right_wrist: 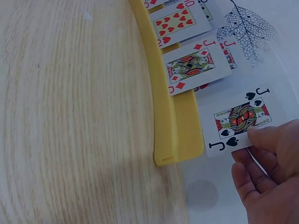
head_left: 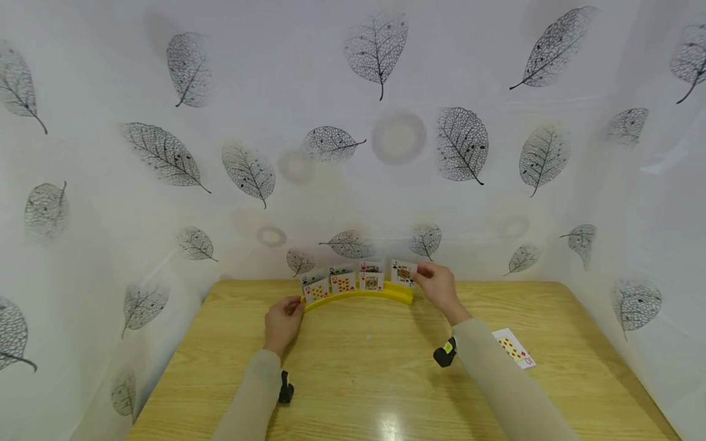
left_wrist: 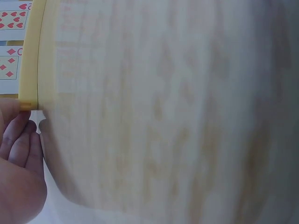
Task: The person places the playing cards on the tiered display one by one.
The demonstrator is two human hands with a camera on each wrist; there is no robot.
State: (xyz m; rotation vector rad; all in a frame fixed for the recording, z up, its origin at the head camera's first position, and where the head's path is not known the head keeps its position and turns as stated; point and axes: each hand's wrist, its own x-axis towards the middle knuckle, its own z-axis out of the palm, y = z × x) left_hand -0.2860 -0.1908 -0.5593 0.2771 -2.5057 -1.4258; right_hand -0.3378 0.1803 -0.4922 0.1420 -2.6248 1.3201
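A curved yellow card holder (head_left: 357,294) stands near the table's back edge, with playing cards upright in two rows. My right hand (head_left: 437,285) pinches a jack of spades (right_wrist: 243,119) by its edge, thumb on its face, at the holder's right end behind the front row. At the other end, my left hand (head_left: 284,324) grips the holder's tip between thumb and fingers. The front row shows a jack of diamonds (right_wrist: 191,65), a ten of hearts (right_wrist: 175,22) and a ten of diamonds (left_wrist: 8,69). Several cards behind them are partly hidden.
Another red diamond card (head_left: 514,349) lies face up on the wooden table (head_left: 353,373), partly covered by the right sleeve (head_left: 496,367). A white leaf-print curtain (head_left: 342,202) hangs close behind the holder and along both sides.
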